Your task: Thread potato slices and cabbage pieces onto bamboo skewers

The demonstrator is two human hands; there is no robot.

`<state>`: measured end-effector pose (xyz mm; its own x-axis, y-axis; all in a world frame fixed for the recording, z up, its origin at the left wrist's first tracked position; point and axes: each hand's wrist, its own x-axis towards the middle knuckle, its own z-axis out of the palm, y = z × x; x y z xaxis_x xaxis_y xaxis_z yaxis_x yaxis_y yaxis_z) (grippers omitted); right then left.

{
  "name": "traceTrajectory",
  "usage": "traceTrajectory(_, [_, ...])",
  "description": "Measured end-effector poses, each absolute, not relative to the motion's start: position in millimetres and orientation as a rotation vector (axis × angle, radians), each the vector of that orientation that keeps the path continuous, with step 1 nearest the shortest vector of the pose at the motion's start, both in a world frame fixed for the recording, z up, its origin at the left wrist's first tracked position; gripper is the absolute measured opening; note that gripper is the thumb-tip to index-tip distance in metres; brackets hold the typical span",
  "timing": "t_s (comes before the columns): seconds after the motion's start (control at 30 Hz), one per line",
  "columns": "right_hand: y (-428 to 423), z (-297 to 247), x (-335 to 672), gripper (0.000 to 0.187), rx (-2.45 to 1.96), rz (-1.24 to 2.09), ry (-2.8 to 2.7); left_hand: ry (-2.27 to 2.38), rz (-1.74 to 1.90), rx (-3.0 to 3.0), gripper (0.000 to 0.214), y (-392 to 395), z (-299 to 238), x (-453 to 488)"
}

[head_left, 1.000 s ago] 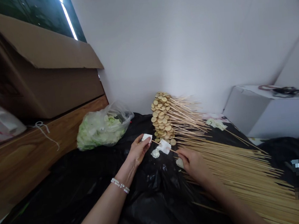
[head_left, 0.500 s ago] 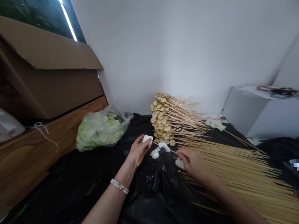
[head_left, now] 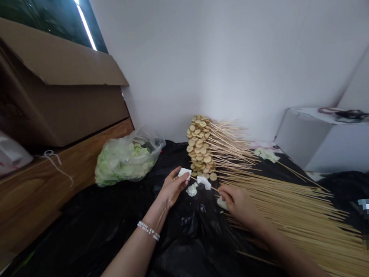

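Observation:
My left hand [head_left: 175, 185] pinches a small, flat white piece of cabbage [head_left: 185, 173] between thumb and fingers. A bamboo skewer [head_left: 214, 189] is gripped in my right hand [head_left: 236, 199], its point reaching the piece in my left; whether it has gone through, I cannot tell. Another white cabbage piece [head_left: 203, 182] is threaded partway along this skewer. Just below it, a pale crumpled cabbage piece [head_left: 192, 190] shows, and a further pale piece [head_left: 222, 202] lies beside my right hand.
Skewered potato slices [head_left: 200, 143] are stacked by the wall, sticks pointing right. Many bare skewers [head_left: 296, 215] lie on the black plastic sheet [head_left: 114, 223]. A clear bag of cabbage [head_left: 121, 160] stands left, below a cardboard box [head_left: 80, 109]. A skewer with leaves [head_left: 267, 154] lies right, near a white box [head_left: 322, 142].
My left hand has shifted very slightly to the right with its cabbage piece. My right hand and the skewer hold nearly the same position.

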<state>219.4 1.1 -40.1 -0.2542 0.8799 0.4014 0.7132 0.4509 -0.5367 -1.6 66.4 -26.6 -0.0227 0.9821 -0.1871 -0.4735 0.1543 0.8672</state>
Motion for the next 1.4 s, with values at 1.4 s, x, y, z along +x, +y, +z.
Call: traceTrajectory(1.4, [-3, -41, 211, 0.026, -1.259, 0.134, -1.999, 0.918, 1.224, 0.767, 0.089, 54, -21, 14])
